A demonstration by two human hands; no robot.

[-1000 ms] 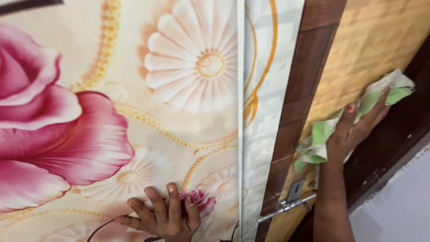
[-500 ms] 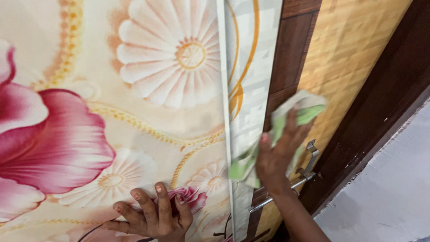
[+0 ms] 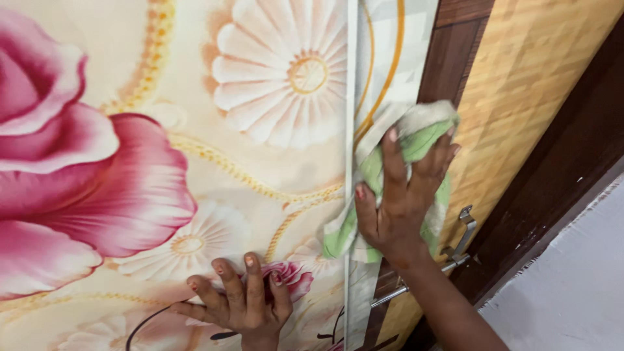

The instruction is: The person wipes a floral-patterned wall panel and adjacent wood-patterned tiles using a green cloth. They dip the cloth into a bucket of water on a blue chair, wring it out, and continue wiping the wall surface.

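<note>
Metal door handle (image 3: 459, 242) near dark brown door frame (image 3: 552, 195).

I see a crumpled green-and-white cloth (image 3: 416, 140) pressed flat against the upright edge of the floral panel (image 3: 195, 162), bunched at the top, one loose corner hanging down along the panel's pale edge strip.

Cloth (image 3: 416, 140) between floral panel (image 3: 195, 130) left, door (image 3: 533, 84) right

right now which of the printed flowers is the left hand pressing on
The left hand rests on the small pink flower at the panel's bottom edge, not the big pink rose or the white daisy higher up.
</note>
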